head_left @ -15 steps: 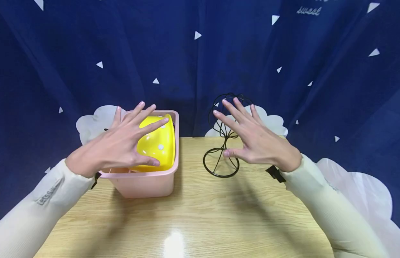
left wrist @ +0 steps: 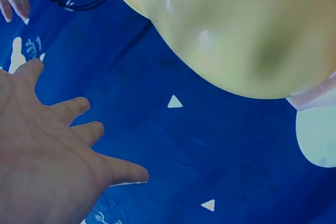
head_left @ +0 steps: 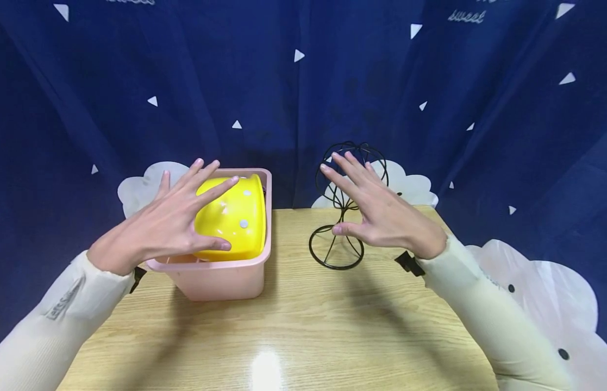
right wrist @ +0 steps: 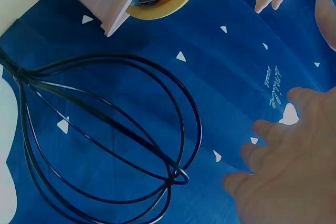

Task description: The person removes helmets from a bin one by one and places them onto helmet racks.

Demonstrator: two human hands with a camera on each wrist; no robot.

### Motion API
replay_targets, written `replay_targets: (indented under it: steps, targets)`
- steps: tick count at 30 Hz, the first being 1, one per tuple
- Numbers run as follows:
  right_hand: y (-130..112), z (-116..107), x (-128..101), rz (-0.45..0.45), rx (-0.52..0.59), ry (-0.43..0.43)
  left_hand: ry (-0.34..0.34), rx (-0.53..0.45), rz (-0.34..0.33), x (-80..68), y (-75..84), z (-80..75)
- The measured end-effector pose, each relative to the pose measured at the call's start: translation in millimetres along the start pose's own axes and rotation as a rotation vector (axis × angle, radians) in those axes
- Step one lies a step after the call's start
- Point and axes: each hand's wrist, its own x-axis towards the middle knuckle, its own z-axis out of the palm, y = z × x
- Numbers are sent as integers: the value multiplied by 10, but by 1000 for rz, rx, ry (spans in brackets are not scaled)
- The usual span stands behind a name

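A yellow dotted bowl-shaped thing (head_left: 237,214) lies tilted in a pink plastic bin (head_left: 220,274) on the wooden table. My left hand (head_left: 171,220) hovers over it with fingers spread and straight, holding nothing; the left wrist view shows the hand (left wrist: 47,150) apart from the yellow thing (left wrist: 236,30). A black wire stand (head_left: 341,217) with a rounded cage top stands to the right of the bin. My right hand (head_left: 376,209) is spread flat in front of it, palm down, empty. The right wrist view shows the wire cage (right wrist: 105,135) beside my fingers (right wrist: 283,166).
A dark blue curtain (head_left: 303,81) with white triangles and cloud shapes hangs behind the table. The wooden tabletop (head_left: 293,331) stretches toward me in front of the bin and the stand. Both arms wear cream sleeves.
Both hands have drifted slightly left and back toward me, fingers still spread. The bin, yellow thing and wire stand have not moved.
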Motion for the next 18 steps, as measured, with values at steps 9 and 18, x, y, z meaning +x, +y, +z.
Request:
replay_targets:
  steps: [9,18]
  targets:
    - [-23,73,64,-25,53,5,29,-40,-27,-101,-127,33]
    - [-66,156,117,5,88,-24,29,-78,-83,-219,-258,96]
